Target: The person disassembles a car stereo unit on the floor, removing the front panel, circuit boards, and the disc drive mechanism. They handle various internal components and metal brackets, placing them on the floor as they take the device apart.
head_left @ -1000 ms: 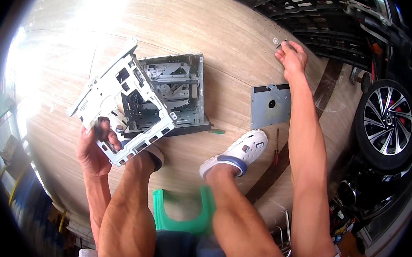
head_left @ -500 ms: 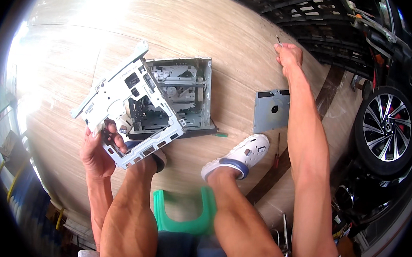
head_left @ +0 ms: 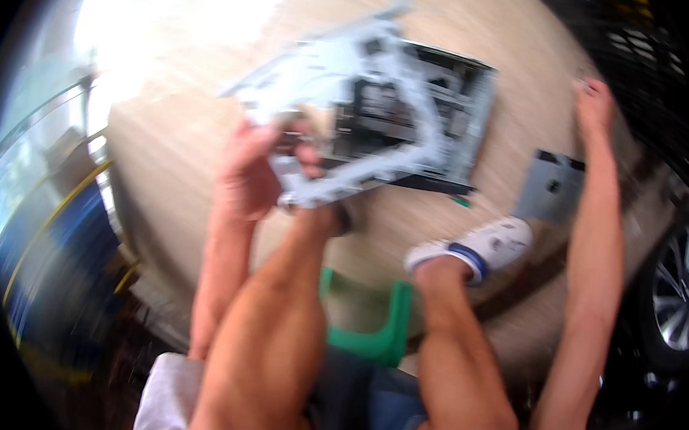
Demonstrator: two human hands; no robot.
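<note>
My left hand grips the lower left corner of a pale metal bracket frame, its fingers curled through a gap. The frame hangs tilted and blurred over an opened box-shaped electronic unit on the floor, hiding the unit's left part. Far off to the right, my right hand stretches out low over the floor with its fingers pinched together. Whatever lies at those fingertips is too small and smeared to name. Below that hand lies a flat grey metal plate with a dark round spot, beside my forearm.
A white clog is on my right foot, near the plate. Between my legs stands a green plastic stool. A black slatted crate and a car wheel border the right side. Blue and yellow objects crowd the left.
The whole view has swung left, so everything sits farther right and is blurred. My left hand still holds the bracket frame; my right hand is still pinched near the crate.
</note>
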